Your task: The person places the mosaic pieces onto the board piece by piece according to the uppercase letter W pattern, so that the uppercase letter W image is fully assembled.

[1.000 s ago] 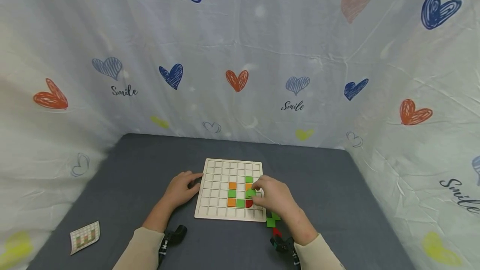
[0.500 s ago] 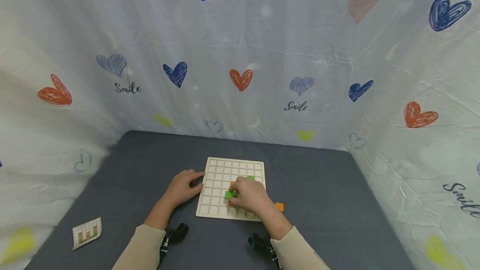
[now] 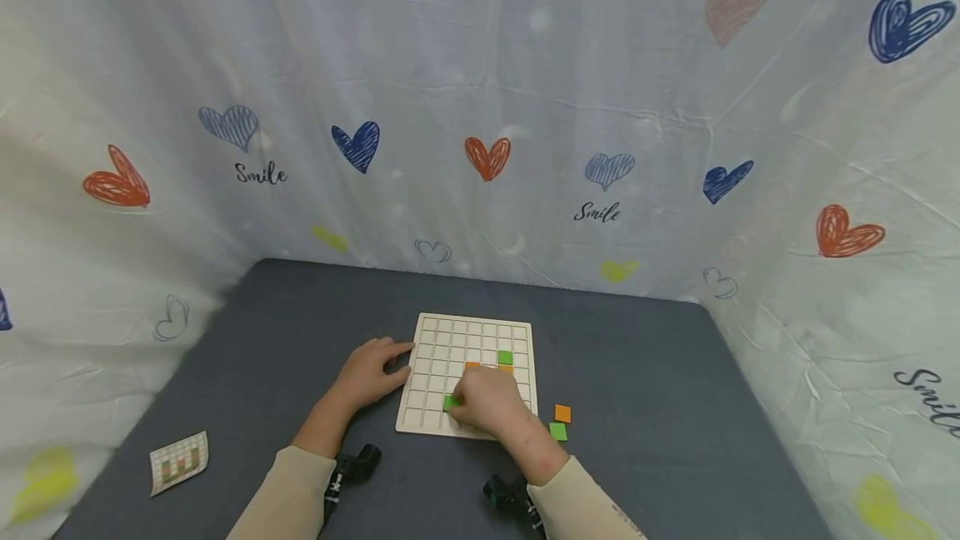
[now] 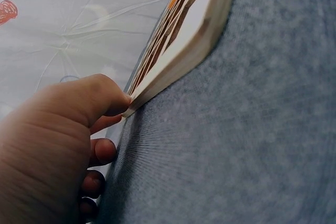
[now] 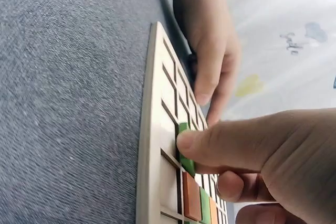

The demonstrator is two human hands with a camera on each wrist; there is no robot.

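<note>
My right hand [image 3: 491, 402] pinches a green square tile [image 3: 450, 403] over the near part of the pale gridded board [image 3: 431, 348]. In the right wrist view the thumb lies on that green tile [image 5: 186, 165], right at the grid cells, next to a seated orange tile [image 5: 192, 196]. My left hand [image 3: 367, 377] touches the board's left edge with thumb and index fingertips, the other fingers relaxed; the left wrist view has the thumb at the rim [image 4: 173, 72]. Further right on the board sit a green tile [image 3: 506, 357] and an orange tile [image 3: 506, 370]. My right hand hides several other tiles.
A loose orange tile [image 3: 562, 414] and a green tile [image 3: 558, 432] lie right of the board on the dark tabletop [image 3: 637, 357]. A small card with a printed grid pattern [image 3: 179, 463] lies far left. A heart-printed curtain [image 3: 525, 65] surrounds the table.
My right hand has moved left across the board with a green tile, from the right-hand columns to the left of the seated tiles. My left hand stays at the board's edge.
</note>
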